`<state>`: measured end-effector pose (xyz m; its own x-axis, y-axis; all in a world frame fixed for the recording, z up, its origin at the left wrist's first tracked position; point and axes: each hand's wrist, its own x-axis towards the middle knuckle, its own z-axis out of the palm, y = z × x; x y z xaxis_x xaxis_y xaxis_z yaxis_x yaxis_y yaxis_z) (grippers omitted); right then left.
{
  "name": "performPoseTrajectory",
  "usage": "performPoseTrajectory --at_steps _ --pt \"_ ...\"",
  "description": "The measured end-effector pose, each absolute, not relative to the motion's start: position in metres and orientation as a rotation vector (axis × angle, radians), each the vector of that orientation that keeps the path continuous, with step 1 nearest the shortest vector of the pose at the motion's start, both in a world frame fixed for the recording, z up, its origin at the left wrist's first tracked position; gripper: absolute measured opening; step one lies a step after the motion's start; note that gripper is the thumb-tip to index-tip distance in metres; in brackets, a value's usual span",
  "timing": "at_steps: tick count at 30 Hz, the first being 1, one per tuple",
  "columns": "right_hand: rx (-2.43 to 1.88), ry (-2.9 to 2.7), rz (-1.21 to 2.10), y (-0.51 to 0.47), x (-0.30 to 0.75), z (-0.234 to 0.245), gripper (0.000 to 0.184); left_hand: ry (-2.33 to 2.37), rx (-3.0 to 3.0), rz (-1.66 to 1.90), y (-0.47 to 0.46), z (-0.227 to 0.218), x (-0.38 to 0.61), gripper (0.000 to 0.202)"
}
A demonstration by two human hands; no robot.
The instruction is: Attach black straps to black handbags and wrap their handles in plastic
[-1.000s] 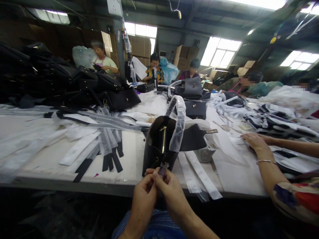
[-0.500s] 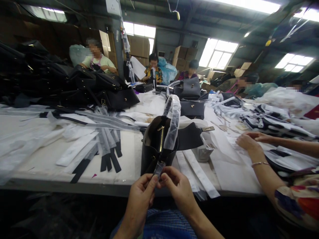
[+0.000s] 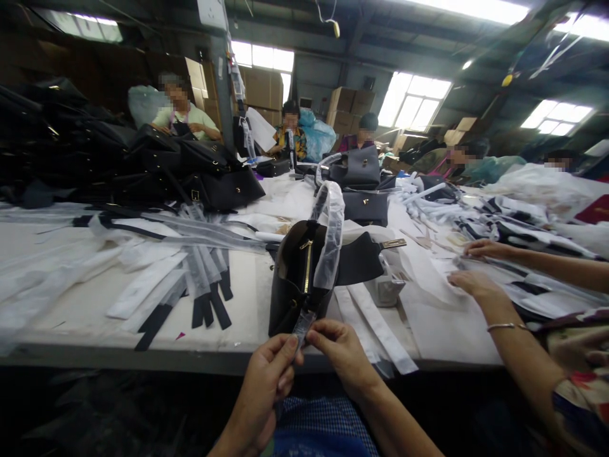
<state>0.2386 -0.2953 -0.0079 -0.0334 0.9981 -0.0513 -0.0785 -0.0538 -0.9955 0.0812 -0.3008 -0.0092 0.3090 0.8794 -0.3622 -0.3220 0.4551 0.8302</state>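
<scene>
A black handbag [image 3: 280, 298] stands at the table's front edge, its top open on a gold zipper [image 3: 308, 270]. Its handle [image 3: 333, 235] arches up, wrapped in clear plastic film. At the bag's near side, a plastic-wrapped strap end [image 3: 303, 322] comes toward me. My left hand [image 3: 273, 368] is closed on that strap end, thumb on top. The fingers of my right hand [image 3: 340, 349] are pinched at the film's right edge. A black flap [image 3: 361, 259] with a gold clasp [image 3: 394, 244] sticks out to the right.
Wrapped black straps [image 3: 204, 279] lie left of the bag, white strips [image 3: 380, 330] to its right. Black handbags [image 3: 190, 165] are heaped at the back left. At right, a co-worker's hands [image 3: 476, 285] handle white-and-black pieces. Several people sit across the table.
My right hand's fingers have drawn together into a tighter pinch by the strap end. The co-worker's hands at right have moved apart. The bag stays in place.
</scene>
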Motion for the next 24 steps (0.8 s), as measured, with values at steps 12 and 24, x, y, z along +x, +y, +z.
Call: performPoseTrajectory --at_steps 12,24 --pt "-1.385 -1.542 1.115 -0.306 0.217 -0.004 0.021 0.927 0.801 0.853 -0.306 -0.008 0.088 0.042" --pt "-1.150 -1.252 0.925 -0.229 0.285 0.149 0.040 0.998 1.006 0.971 -0.301 -0.027 0.102 0.052"
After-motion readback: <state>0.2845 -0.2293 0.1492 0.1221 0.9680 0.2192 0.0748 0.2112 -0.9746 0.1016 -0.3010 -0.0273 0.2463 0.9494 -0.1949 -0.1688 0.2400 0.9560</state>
